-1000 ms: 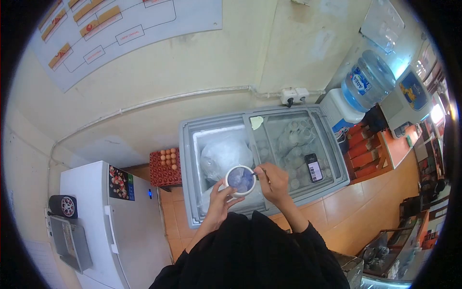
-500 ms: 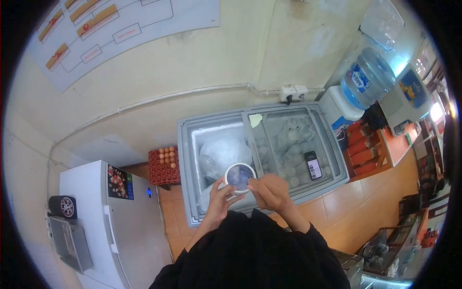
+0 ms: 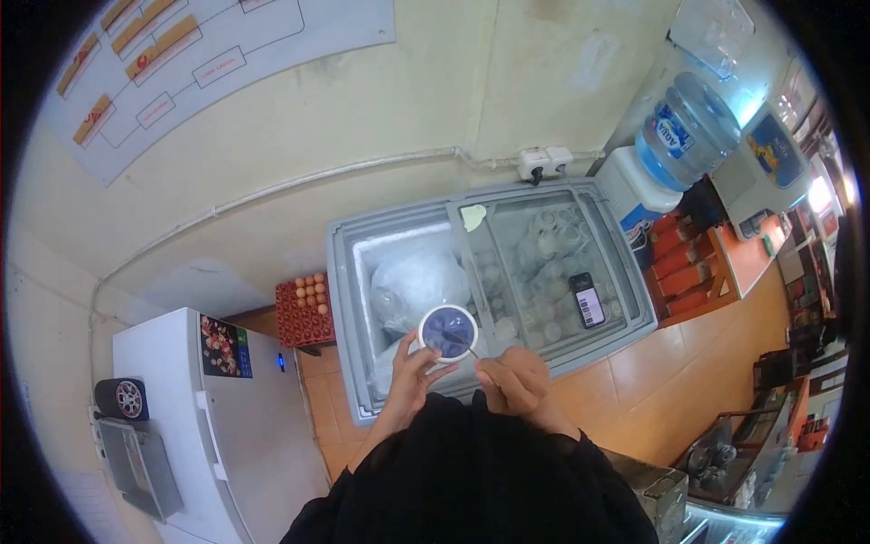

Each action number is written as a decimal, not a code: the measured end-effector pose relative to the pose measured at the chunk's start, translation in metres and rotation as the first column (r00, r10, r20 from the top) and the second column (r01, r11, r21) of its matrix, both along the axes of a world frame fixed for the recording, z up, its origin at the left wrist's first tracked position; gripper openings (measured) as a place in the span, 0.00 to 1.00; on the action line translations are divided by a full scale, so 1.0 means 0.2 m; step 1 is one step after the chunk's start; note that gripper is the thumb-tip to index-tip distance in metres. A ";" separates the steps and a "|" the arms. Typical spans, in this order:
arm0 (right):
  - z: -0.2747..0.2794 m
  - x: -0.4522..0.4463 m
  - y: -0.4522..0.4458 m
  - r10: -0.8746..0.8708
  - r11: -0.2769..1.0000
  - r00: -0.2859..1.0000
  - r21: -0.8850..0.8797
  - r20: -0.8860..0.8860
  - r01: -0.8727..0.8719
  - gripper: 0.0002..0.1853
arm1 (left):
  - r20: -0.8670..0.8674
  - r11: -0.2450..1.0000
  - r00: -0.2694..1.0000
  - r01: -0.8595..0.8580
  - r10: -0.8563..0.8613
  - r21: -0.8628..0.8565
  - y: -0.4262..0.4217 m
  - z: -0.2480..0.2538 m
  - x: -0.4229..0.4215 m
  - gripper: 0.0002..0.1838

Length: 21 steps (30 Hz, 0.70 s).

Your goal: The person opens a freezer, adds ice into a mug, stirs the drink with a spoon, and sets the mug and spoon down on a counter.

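Pale painted wall [image 3: 362, 100] behind, scuffed in places; grey-framed freezer [image 3: 337, 317] against it, tiled floor [image 3: 698, 354] with a glossy orange finish at right.

Cup [image 3: 448, 308] is up in the air in front of the person, above the freezer's uncovered half, mouth facing the camera. Left hand [image 3: 412, 374] curls round its left and near side, a digit up at the rim. Right hand [image 3: 514, 379] pinches the thin handle of a tool [image 3: 474, 353]; its far end runs into the cup. Can't tell spoon from scraper, working end is unclear.

Step, my read: stirring or scooping the purple stuff [image 3: 446, 326]. Next stroke calls for a firm left grip, cup near level, and a light wrist turn so nothing slops over the rim.

Materials: cup round, white, smooth, thick-rimmed; ceramic or plastic, can't tell. Contents purple, uneven, paler patches, look semi-soft. Tool thin and straight, stiff by the look of it. Bag [image 3: 417, 276] in the freezer is clear crinkled plastic, bulging, with pale contents. Lid [image 3: 507, 236] is flat, hazy glass; phone [image 3: 587, 299], a slim slab, lies on it. Eggs [image 3: 310, 292], brown ovals, sit in a dimpled red tray [image 3: 290, 335] left of the freezer.
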State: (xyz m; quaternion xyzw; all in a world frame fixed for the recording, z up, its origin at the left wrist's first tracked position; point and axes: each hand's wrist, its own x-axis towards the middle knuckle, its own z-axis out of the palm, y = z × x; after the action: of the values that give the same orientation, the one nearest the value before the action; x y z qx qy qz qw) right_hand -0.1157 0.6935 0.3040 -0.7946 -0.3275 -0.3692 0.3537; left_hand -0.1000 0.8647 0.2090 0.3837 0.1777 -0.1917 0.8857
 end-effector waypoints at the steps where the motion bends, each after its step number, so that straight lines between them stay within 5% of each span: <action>1: 0.00 -0.01 0.00 -0.004 1.000 1.000 0.003 0.009 0.004 0.07 | 0.002 1.000 1.000 -0.002 0.002 -0.003 0.00 0.00 0.00 0.31; 17: -0.13 0.05 0.02 0.073 0.980 0.994 -0.179 -0.083 -0.087 0.10 | -0.026 0.997 0.999 0.050 -0.048 0.065 0.00 0.02 -0.01 0.34; 21: -0.05 0.00 -0.01 0.079 0.994 0.995 -0.076 0.054 -0.075 0.11 | -0.018 0.999 0.999 0.027 -0.027 0.036 -0.01 0.04 -0.01 0.34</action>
State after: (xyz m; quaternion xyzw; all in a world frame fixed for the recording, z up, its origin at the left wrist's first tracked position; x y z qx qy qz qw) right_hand -0.1156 0.6918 0.2949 -0.7830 -0.3813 -0.3653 0.3288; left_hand -0.1016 0.8628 0.2169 0.4004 0.1838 -0.2039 0.8743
